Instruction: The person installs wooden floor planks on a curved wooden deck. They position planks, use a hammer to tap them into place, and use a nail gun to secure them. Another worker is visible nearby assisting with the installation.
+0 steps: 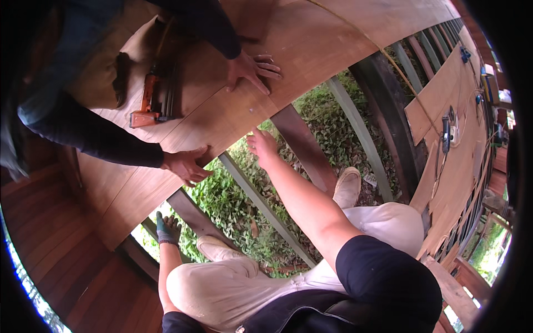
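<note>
My bare right hand (262, 147) is raised just below the edge of a wooden panel (200, 116), fingers apart and slightly curled, holding nothing. My gloved left hand (168, 227) is open at the lower left, near the same edge, above the joists. A co-worker's two hands, one (247, 72) higher and one (186, 164) lower, lie spread on the panel. An orange nail gun (149, 97) rests on it between that person's arms. Under my outstretched arms are bare joists (247, 188), with leafy ground (311, 122) showing between them.
My knees and shoes (347, 183) are over the gaps between joists. At right lie more panels (425, 111) with a power tool (445, 133) and a blue tool (464, 54). A yellow hose (400, 72) runs across the boards. A dark wooden wall or surface (50, 233) is at left.
</note>
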The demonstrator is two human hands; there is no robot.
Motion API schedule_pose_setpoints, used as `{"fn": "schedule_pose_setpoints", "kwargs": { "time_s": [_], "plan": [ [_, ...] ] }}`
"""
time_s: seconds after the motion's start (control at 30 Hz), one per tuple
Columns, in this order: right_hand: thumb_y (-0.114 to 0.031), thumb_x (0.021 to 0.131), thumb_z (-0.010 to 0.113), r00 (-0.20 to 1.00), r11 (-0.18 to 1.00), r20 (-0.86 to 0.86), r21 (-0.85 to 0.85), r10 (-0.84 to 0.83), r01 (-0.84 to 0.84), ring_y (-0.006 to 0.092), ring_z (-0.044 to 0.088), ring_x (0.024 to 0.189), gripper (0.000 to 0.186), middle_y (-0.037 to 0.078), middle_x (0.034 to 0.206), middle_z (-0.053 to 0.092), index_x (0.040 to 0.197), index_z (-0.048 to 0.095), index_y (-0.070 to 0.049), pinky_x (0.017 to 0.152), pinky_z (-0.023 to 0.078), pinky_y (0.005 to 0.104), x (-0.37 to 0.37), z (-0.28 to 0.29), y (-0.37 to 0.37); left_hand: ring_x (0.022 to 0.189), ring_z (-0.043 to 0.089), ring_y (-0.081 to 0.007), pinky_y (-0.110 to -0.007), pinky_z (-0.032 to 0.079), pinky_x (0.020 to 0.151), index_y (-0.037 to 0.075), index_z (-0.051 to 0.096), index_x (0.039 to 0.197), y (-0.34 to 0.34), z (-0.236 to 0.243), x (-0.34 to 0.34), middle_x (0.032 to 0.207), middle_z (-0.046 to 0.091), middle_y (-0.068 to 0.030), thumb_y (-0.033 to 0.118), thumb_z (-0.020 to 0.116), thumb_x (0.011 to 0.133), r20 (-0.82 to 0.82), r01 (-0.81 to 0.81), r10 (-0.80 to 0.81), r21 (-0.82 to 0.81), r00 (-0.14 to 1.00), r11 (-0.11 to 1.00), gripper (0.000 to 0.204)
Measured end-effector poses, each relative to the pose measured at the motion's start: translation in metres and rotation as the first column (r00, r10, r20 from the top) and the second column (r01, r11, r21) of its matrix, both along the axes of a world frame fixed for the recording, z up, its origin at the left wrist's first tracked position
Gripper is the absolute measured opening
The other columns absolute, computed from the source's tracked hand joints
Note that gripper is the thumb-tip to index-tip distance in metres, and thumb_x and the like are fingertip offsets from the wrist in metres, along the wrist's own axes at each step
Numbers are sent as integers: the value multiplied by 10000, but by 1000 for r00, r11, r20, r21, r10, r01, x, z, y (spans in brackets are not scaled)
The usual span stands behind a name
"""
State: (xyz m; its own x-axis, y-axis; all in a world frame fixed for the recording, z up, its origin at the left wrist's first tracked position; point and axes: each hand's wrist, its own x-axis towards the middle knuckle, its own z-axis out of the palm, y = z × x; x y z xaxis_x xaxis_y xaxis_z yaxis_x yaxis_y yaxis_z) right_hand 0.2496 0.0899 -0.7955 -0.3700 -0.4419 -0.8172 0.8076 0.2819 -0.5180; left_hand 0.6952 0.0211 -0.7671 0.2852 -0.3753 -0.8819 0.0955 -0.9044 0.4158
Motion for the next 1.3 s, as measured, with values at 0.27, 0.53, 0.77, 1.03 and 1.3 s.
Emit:
{"fn": "schedule_pose_setpoints", "kwargs": {
  "time_s": [0.27, 0.53, 0.77, 1.03, 1.3],
  "plan": [
    [-325, 986, 588, 967, 958, 12, -129, -256, 255, 256, 587, 1118, 427, 83, 1277, 573, 1351, 501, -121, 932, 484, 456, -19, -25, -33, 1045, 618, -226, -388, 489, 980, 111, 659, 1169, -48, -84, -43, 1163, 678, -55, 490, 564, 969, -238, -315, 242, -339, 940, 887, 439],
    [-291, 964, 631, 967, 953, 9, -167, -256, 253, 237, 668, 925, 369, 111, 1109, 642, 1250, 556, -70, 744, 567, 421, -19, -26, -20, 1068, 603, -217, -385, 478, 989, 114, 630, 1236, -49, -93, -26, 1212, 657, -59, 532, 576, 950, -252, -202, 127, -299, 960, 933, 509],
    [-290, 986, 592, 970, 959, 6, -147, -243, 241, 277, 631, 1049, 385, 109, 1204, 616, 1310, 531, -91, 864, 530, 469, -23, -25, -20, 1081, 594, -166, -324, 471, 988, 126, 634, 1232, -48, -112, -6, 1214, 656, -29, 501, 595, 951, -309, -192, 97, -294, 946, 936, 471],
    [-273, 969, 625, 961, 950, -9, -153, -275, 270, 279, 653, 1016, 413, 131, 1164, 633, 1301, 543, -42, 821, 563, 457, -24, -27, -22, 1104, 588, -177, -331, 461, 1011, 110, 596, 1279, -42, -85, -25, 1241, 641, -32, 506, 577, 959, -234, -164, 104, -255, 967, 953, 510],
    [-318, 994, 570, 985, 970, 3, -172, -172, 170, 297, 613, 1109, 453, 120, 1240, 607, 1372, 481, -85, 929, 501, 482, -22, -21, -22, 1114, 593, -196, -357, 472, 1006, 95, 578, 1302, -42, -100, -4, 1271, 629, -48, 537, 566, 952, -283, -132, 42, -310, 958, 942, 564]
  ]
}}
